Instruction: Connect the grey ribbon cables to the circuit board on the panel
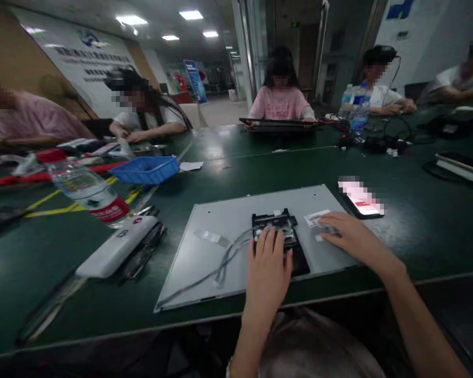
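Note:
A flat silver-grey panel [189,257] lies on the table in front of me. Near its middle sits a black plastic bracket [299,260] with a circuit board in it. My left hand [268,262] rests palm down on this bracket, fingers stretched out, partly covering it. A bundle of thin grey cables [224,257] runs from the bracket across the panel to the left. On the panel's right part, my right hand [349,236] reaches over a small clear film piece, its fingers extended and apart. A white label [315,218] is stuck just beside those fingertips.
Right of the panel lies a lit phone [362,199]. To the left are a white power bank [118,247], a water bottle [90,189] and a blue tray [145,170]. Several people sit around the table; one opposite holds a dark flat panel [279,125].

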Demonstrator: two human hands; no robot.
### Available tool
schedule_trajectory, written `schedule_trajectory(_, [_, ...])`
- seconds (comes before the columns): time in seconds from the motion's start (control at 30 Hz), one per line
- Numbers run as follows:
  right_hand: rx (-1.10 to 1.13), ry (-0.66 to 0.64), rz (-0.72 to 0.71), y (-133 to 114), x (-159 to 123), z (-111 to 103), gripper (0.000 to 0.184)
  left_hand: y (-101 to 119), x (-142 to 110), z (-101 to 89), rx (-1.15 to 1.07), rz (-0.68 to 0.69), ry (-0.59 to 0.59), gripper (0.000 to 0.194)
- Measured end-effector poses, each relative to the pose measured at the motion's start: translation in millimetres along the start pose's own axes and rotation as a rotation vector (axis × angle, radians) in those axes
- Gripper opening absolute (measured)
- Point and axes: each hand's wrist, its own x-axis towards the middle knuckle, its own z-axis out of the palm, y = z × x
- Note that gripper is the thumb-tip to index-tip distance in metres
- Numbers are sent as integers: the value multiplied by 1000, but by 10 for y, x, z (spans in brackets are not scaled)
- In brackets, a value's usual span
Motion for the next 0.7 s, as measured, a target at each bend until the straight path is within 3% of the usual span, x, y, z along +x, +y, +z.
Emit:
schedule_trajectory(0.33, [-263, 3, 45, 10, 3, 22, 23, 3, -20, -15, 17, 28, 37, 38])
schedule_trajectory(0.7, [-272, 8, 65, 11, 46, -13, 20, 17, -11, -6, 10, 29, 40, 38])
